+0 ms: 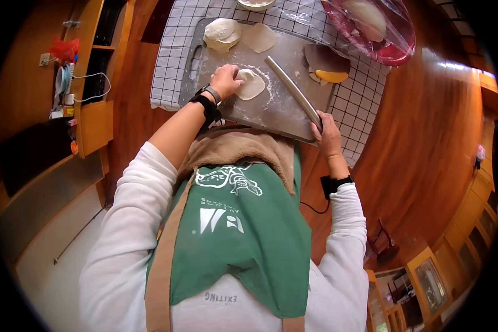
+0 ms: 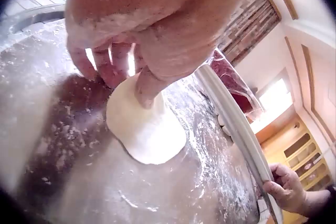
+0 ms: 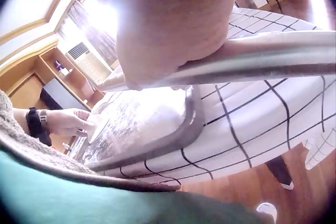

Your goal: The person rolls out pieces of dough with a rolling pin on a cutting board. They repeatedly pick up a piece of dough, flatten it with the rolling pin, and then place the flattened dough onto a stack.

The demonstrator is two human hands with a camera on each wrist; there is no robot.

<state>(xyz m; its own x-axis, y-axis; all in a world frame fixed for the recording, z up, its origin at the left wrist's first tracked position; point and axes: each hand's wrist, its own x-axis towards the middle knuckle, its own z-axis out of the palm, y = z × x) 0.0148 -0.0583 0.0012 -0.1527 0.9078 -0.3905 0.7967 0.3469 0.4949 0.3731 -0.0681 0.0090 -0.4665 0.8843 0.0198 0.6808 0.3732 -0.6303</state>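
At upper centre, the left hand (image 1: pixel 225 82) pinches a flat, pale dough round (image 1: pixel 252 87) on a grey board (image 1: pixel 260 115). The right hand (image 1: pixel 328 136) grips a silver metal rolling pin (image 1: pixel 293 92).

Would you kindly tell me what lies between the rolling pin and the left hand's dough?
In the head view, white powder on the board lies between dough and pin.

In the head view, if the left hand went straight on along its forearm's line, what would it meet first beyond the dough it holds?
Probably the flat dough round near the far edge of the board, right of the stacked dough. Depth is unclear, so the left hand might pass above it.
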